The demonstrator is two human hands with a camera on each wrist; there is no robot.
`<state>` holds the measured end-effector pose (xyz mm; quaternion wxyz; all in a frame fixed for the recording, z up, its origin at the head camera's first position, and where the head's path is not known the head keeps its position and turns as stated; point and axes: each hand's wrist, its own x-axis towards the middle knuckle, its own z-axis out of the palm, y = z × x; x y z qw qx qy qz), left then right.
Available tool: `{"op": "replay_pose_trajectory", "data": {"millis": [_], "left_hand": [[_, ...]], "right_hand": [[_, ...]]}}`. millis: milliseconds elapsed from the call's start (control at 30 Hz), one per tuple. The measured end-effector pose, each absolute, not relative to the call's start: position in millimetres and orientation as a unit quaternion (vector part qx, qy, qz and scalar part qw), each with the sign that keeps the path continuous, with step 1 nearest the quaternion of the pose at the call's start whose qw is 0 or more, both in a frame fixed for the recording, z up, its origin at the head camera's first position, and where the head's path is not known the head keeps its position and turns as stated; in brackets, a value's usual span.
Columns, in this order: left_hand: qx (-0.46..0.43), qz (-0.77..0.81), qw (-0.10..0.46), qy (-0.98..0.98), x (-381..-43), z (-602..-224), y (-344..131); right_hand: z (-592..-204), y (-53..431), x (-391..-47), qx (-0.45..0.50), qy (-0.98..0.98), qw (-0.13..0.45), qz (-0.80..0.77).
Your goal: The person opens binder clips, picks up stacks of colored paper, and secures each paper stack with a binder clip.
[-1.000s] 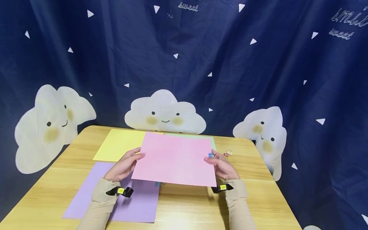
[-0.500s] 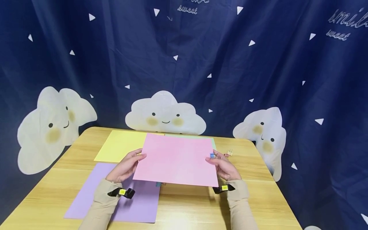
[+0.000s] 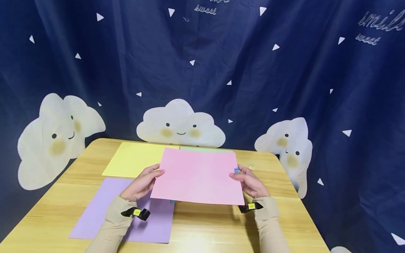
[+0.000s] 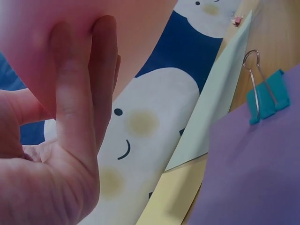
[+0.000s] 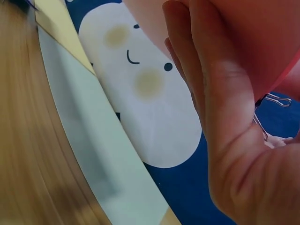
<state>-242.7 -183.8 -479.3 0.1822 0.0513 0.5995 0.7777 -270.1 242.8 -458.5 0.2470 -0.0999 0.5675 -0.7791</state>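
A sheet of pink paper is held up above the table, tilted so its broad face shows. Its left edge is pinched by my left hand, thumb on the near face and fingers behind. At the opposite edge my right hand pinches it the same way. A blue binder clip sits on that right edge, beside the right thumb; its wire handles show in the right wrist view. Below the left hand lies purple paper, with a teal binder clip on its edge.
Yellow paper lies at the table's back left, with light green paper beside it, mostly hidden behind the pink sheet. A pale yellow binder clip is on the wooden table at the back right. A dark blue curtain hangs behind.
Both hands and the pink paper have shifted slightly to the right. A reddish clip, visible earlier beside the pale yellow one, is now hidden in the head view behind my right hand.
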Motion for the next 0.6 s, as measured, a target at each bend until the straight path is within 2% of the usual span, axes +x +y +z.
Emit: {"op": "replay_pose_trajectory", "data": {"millis": [367,600], "left_hand": [[0.059,0.770,0.205,0.602,-237.2,-477.6,-172.1],[0.059,0.763,0.201,0.611,-232.9,-477.8,-170.2]], "right_hand": [[-455.4,255.2,-263.6,-0.100,0.569,0.250,-0.777],[-453.2,258.4,-259.4,-0.105,0.575,0.251,-0.772]]}}
